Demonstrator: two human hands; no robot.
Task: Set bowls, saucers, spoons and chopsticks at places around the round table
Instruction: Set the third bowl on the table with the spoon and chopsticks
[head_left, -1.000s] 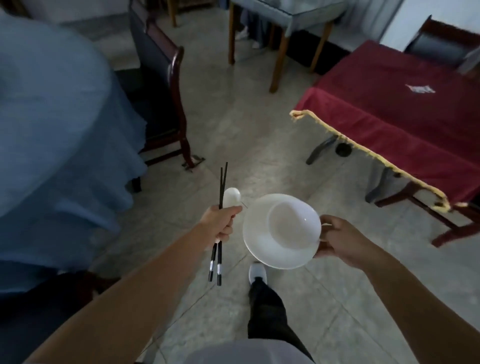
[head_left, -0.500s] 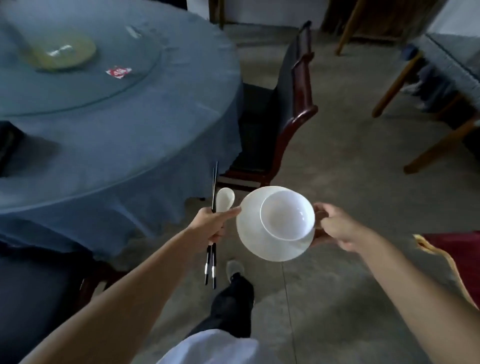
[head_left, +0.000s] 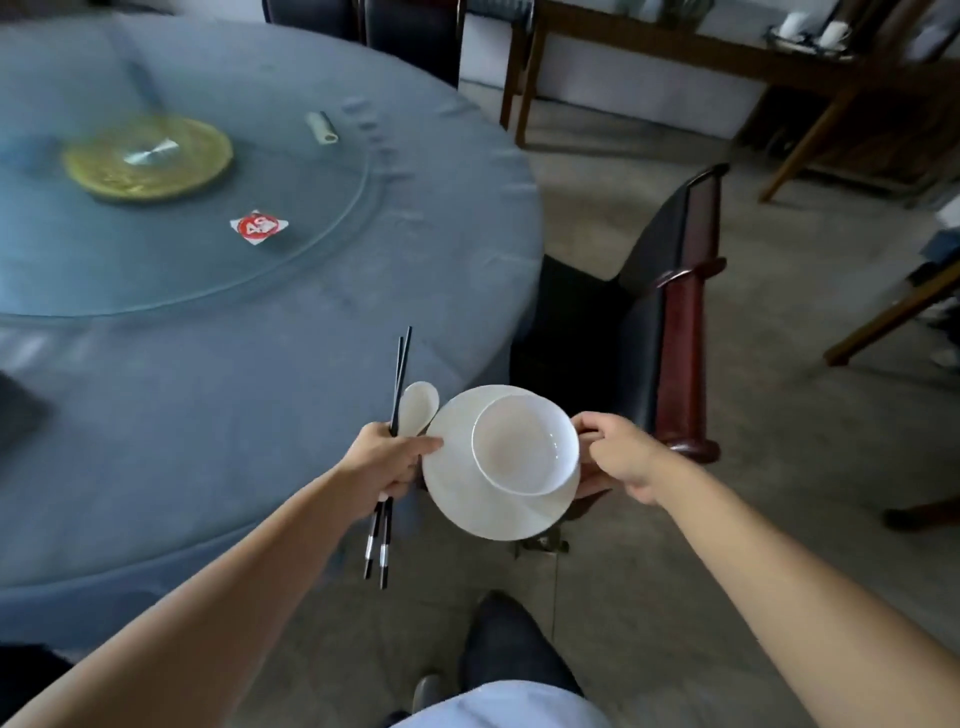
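Note:
My left hand (head_left: 387, 461) grips a pair of black chopsticks (head_left: 396, 405) and a white spoon (head_left: 418, 407), and its thumb touches the left rim of a white saucer (head_left: 467, 499). A white bowl (head_left: 522, 447) sits on the saucer, tilted toward me. My right hand (head_left: 618, 454) holds the saucer's right edge, fingers beneath it. All of this hovers just off the near right edge of the round table (head_left: 208, 395), covered in a blue cloth.
A glass turntable (head_left: 291, 218) on the table carries a yellow dish (head_left: 148, 156), a red-and-white packet (head_left: 258, 226) and a small roll (head_left: 322, 127). A dark wooden chair (head_left: 670, 312) stands right of the table. More wooden furniture (head_left: 831, 104) lines the far right.
My view swung left from the red-clothed table to the round blue table, and I stepped closer. Both hands kept their hold on the tableware and now hang by the table's edge.

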